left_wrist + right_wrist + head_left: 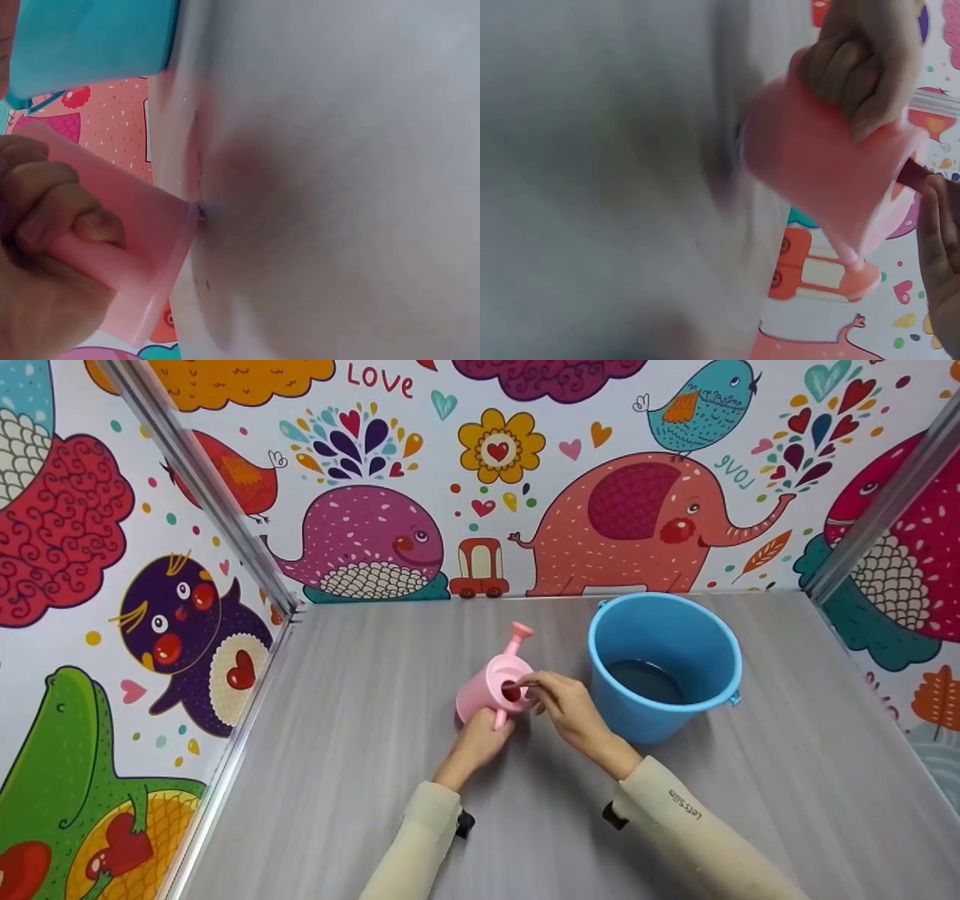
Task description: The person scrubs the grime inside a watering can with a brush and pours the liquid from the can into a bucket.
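Observation:
A pink watering can (pixel 476 695) is tilted close over the grey table, its opening turned up toward the head camera and its spout pointing to the far side. My left hand (pixel 482 739) grips the can's handle, fingers curled round it, as the left wrist view shows. At the opening, my right hand (pixel 574 712) pinches a dark reddish-brown strip (pixel 913 175) between thumb and fingers. One end of the strip is inside the can and hidden; I cannot tell what kind of thing it is.
A blue bucket (pixel 652 727) stands upright on the table (pixel 337 780), just right of my right hand. Printed walls (pixel 495 517) with cartoon animals close off the back and both sides, joined by metal corner posts (pixel 202 480).

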`<state>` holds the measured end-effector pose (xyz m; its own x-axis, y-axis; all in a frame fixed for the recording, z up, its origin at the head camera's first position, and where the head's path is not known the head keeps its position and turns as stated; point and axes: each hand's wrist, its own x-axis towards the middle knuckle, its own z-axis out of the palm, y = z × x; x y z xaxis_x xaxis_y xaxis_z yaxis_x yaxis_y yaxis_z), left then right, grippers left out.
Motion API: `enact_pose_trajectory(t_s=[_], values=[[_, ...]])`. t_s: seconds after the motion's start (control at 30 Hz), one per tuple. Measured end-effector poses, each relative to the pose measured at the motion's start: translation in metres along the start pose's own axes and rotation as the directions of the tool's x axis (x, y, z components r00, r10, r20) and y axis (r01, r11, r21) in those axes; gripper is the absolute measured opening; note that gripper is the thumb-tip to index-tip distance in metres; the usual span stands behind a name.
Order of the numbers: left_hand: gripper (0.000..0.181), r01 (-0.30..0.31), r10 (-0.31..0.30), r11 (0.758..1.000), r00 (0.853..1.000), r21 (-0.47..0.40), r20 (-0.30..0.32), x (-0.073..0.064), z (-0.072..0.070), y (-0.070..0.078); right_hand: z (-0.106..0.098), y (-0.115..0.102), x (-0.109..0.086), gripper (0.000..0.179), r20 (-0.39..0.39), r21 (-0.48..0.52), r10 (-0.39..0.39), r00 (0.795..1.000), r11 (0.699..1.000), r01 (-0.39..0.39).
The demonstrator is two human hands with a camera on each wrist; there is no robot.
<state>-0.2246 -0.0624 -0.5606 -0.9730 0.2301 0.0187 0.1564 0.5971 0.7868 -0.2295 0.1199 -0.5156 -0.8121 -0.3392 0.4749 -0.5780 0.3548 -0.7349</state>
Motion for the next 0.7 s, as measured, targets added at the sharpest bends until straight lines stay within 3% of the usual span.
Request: enact_pose_trajectory(t_s=[0.1, 0.27, 0.47, 0.7], values=[[0.041, -0.004, 0.004, 1.000, 1.000, -0.004, -0.008, 0.001, 0.000, 0.000, 0.004, -0.004, 0.002, 0.019, -0.013, 0.162, 0.080, 0.997, 0.984, -0.076], [0.039, 0.005, -0.005, 1.000, 1.000, -0.027, -0.008, 0.000, 0.000, 0.000, 0.009, -0.009, 0.000, 0.019, -0.046, 0.290, 0.179, 0.983, 0.944, -0.158], [0.035, 0.002, -0.002, 0.999, 1.000, 0.035, 0.002, 0.000, 0.001, 0.003, 0.013, -0.015, 0.004, 0.019, -0.073, 0.430, 0.391, 0.918, 0.842, -0.324], [0.035, -0.015, 0.015, 0.997, 1.000, 0.073, 0.000, -0.002, 0.002, 0.001, 0.013, -0.017, 0.007, 0.027, 0.030, 0.490, 0.476, 0.879, 0.759, -0.428]])
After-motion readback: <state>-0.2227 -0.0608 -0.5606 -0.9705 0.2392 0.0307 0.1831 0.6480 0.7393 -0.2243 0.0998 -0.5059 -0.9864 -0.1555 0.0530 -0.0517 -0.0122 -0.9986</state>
